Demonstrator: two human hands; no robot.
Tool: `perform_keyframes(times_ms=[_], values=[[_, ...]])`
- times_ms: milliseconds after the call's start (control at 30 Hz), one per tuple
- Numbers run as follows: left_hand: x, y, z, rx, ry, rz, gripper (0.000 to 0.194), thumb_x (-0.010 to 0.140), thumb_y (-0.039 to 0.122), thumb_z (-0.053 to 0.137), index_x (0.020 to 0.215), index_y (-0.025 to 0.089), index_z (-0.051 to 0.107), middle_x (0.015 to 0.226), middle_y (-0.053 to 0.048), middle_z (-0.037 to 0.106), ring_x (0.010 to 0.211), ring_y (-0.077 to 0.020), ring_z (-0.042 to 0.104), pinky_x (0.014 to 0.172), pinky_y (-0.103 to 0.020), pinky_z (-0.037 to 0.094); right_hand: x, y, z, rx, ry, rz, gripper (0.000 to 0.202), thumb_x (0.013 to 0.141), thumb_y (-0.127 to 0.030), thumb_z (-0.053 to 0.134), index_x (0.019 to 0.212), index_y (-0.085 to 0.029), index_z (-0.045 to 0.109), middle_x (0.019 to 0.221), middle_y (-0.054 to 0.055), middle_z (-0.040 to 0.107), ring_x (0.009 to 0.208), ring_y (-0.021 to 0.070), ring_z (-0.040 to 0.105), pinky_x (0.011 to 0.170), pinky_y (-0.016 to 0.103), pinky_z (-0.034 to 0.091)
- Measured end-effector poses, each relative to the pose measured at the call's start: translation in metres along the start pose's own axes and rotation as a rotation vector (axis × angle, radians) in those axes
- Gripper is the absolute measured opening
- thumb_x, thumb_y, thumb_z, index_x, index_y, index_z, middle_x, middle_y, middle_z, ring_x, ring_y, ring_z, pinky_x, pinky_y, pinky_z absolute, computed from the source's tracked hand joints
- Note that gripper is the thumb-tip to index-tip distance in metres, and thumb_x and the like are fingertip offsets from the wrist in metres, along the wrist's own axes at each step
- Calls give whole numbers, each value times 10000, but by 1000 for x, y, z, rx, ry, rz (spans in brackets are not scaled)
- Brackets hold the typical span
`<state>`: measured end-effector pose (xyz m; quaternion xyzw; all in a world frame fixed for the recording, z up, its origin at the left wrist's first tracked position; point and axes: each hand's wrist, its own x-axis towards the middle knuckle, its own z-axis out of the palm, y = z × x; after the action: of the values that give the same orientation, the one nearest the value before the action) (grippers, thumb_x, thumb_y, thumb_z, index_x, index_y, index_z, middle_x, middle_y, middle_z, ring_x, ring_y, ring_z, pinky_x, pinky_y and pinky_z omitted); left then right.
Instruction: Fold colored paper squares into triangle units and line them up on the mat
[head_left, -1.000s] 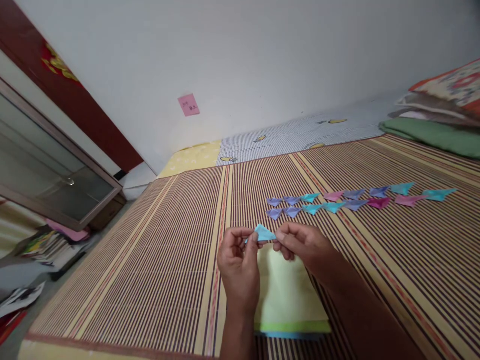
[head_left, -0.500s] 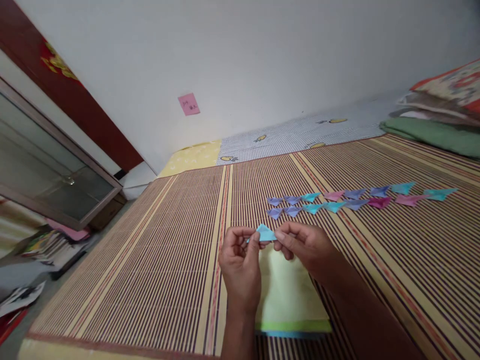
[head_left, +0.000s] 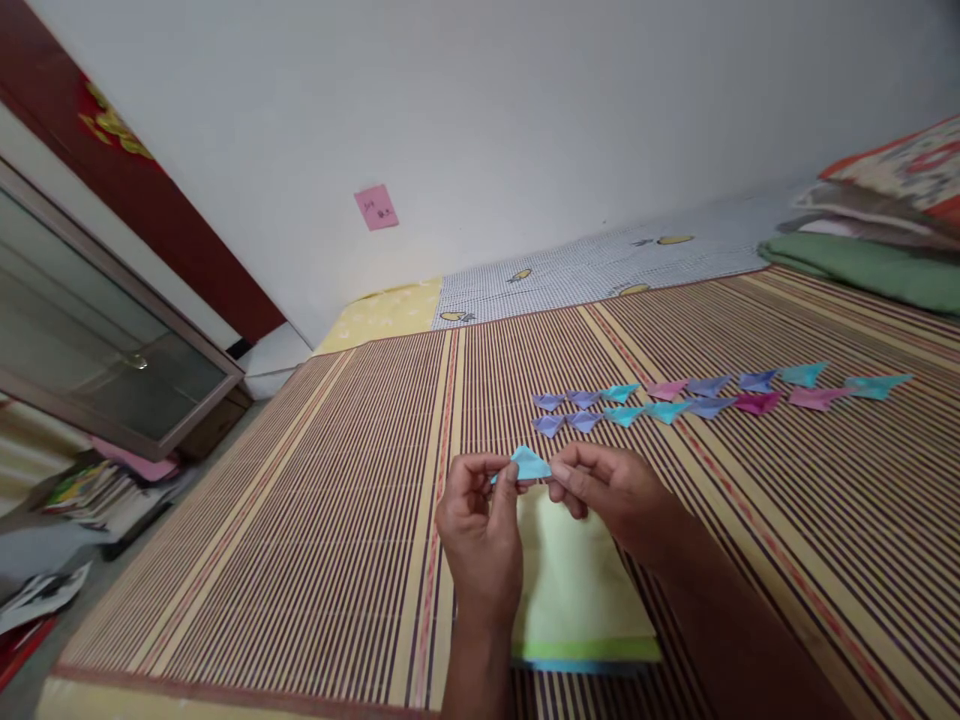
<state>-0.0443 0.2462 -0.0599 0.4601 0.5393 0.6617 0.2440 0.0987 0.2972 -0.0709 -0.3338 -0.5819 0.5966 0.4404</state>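
A small folded light-blue paper (head_left: 530, 461), shaped like a low triangle, is held up between my two hands. My left hand (head_left: 484, 520) pinches its left end between thumb and fingers. At the right corner, the thumb and fingertips of my right hand (head_left: 607, 485) are closed on the same paper. Beneath both hands lies a stack of paper sheets (head_left: 577, 590), pale yellow on top with green and blue edges showing at the front. Beyond my hands, several folded paper boats (head_left: 666, 412) in purple, blue, pink and magenta stand in two rows.
A striped woven mat (head_left: 337, 520) covers the bed. Folded bedding (head_left: 862, 265) is piled at the far right. A pink note (head_left: 376, 207) sticks to the white wall. To the left are a glass-paned door (head_left: 112, 320) and a pile of books (head_left: 90, 495) below the bed's edge.
Almost nothing differs. Both hands keep their pinch on the light-blue paper, and the view has shifted very slightly.
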Motion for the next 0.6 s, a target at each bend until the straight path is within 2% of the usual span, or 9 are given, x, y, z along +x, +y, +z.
perform_keyframes(times_ms=[200, 267, 367, 467, 600], values=[[2, 1, 0, -44, -9, -31, 101, 901, 255, 715, 868, 192, 643, 755, 5, 670, 695, -137, 682, 662, -236, 557, -4, -7, 1, -217, 48, -55, 231, 950, -336, 566, 790, -192, 648, 681, -13, 606, 599, 133, 520, 581, 275, 400], [3, 2, 0, -65, -54, -47, 94, 902, 247, 713, 868, 191, 645, 751, 6, 677, 692, -134, 685, 663, -231, 560, -5, -11, 2, -281, 41, -89, 197, 950, -339, 580, 855, -195, 677, 716, -5, 635, 656, 151, 573, 618, 281, 432], [1, 3, 0, -98, -160, -84, 91, 898, 247, 716, 876, 187, 651, 775, -1, 685, 704, -138, 693, 674, -241, 573, -6, -15, 8, -252, 74, -131, 152, 937, -332, 617, 936, -204, 699, 808, 9, 693, 753, 172, 640, 687, 285, 486], [0, 5, 3, -175, -198, -137, 122, 878, 253, 737, 904, 189, 637, 814, -3, 689, 738, -140, 703, 695, -250, 583, -5, -15, 16, -216, 171, -191, 168, 934, -307, 622, 819, -202, 683, 751, -3, 673, 716, 161, 632, 675, 273, 491], [1, 8, 6, -268, -233, -284, 197, 825, 270, 781, 896, 170, 626, 746, -4, 709, 652, -127, 686, 637, -231, 552, -6, -14, 22, -206, 257, -268, 203, 934, -276, 613, 748, -204, 647, 667, -27, 621, 627, 134, 580, 610, 253, 459]])
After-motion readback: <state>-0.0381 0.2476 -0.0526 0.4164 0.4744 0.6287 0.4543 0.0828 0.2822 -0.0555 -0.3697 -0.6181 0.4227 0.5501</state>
